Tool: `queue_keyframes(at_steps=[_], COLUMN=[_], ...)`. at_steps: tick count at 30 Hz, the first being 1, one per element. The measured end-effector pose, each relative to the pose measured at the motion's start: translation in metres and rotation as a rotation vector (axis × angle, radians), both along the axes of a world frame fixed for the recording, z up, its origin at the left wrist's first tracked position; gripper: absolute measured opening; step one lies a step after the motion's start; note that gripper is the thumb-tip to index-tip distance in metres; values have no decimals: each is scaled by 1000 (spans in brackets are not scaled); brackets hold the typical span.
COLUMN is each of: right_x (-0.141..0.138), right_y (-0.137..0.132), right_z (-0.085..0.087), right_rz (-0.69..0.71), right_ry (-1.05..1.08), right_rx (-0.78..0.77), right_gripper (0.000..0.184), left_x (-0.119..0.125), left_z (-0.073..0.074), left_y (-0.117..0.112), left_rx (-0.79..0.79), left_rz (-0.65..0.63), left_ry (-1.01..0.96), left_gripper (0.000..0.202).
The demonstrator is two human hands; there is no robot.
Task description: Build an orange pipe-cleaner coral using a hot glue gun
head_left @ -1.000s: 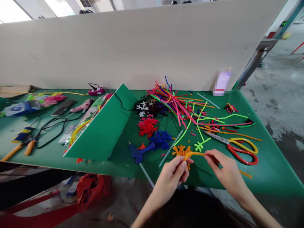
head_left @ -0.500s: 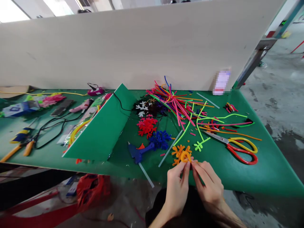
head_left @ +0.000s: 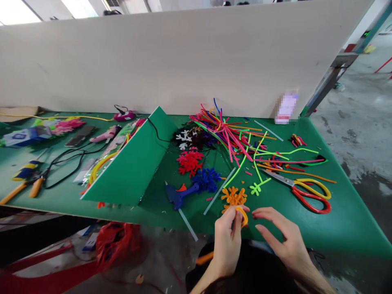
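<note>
L hand pinches bent orange pipe cleaner, lower ctr of frame, part hidden by grip. R hand just right, thumb & fingertips apart. Orange snowflake behind, partly covered.

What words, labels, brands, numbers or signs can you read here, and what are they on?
No text is readable.
Blue-and-white box, far left: markings too small and blurred to read.
Pale panel, back right: pixelated, unreadable.
Green glow, far right: too small to tell whether it is a sign.
</note>
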State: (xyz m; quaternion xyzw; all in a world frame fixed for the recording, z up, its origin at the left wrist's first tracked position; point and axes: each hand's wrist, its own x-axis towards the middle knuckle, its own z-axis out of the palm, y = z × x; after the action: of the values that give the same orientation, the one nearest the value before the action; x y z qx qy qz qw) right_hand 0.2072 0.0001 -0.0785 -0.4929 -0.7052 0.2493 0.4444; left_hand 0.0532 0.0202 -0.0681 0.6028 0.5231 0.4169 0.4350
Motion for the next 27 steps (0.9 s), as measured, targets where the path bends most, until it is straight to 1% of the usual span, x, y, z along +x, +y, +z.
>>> queue_keyframes(at_steps=[2,3,5,6,8,10,12,13,14,16,18,20,21,22,24,25,26,27], right_x=[-1,-2,-6,-7,-5,0,7,10,12,14,15,14,13,11,7,4,1,-2], right_y=[2,4,8,9,11,11,12,13,15,19,24,28,31,33,39,42,46,49], right_z=[6,8,11,11,14,18,23,25,27,29,30,30,30,30,30,30,29,29], right_rz=[3,7,20,32,47,61,124,174,223,281,260,239,232,222,164,111,55,9], right_ry=[98,131,177,195,217,193,136,95,44,-99,-292,-412,-403,-347,-139,-24,74,145], right_rx=[-150,-194,-260,-305,-400,-437,-397,-357,-304,-177,-35,33,26,-13,-141,-197,-235,-256], right_gripper=[28,30,22,20,26,26,23,21,19,17,18,21,22,22,20,20,20,20], left_x=[1,1,-1,-4,-14,-27,-39,-45,-49,-57,-62,-63,-61,-58,-46,-39,-31,-23], left_z=[-4,-6,-6,-3,5,16,26,29,31,33,35,35,35,34,27,21,15,7], left_y=[0,-1,-1,-1,-2,-1,-1,0,0,1,3,6,8,9,11,11,9,7], left_rx=[101,162,235,234,146,-17,-179,-230,-260,-271,-261,-242,-221,-193,-151,-159,-206,-282], left_rz=[-29,-32,-38,-60,-169,-315,-429,-451,-453,-405,-338,-292,-272,-249,-192,-167,-159,-173], left_ry=[123,199,335,376,382,300,211,176,146,99,62,51,59,73,88,69,27,-62], left_gripper=[35,33,33,33,34,37,39,40,41,41,40,39,39,39,39,40,41,43])
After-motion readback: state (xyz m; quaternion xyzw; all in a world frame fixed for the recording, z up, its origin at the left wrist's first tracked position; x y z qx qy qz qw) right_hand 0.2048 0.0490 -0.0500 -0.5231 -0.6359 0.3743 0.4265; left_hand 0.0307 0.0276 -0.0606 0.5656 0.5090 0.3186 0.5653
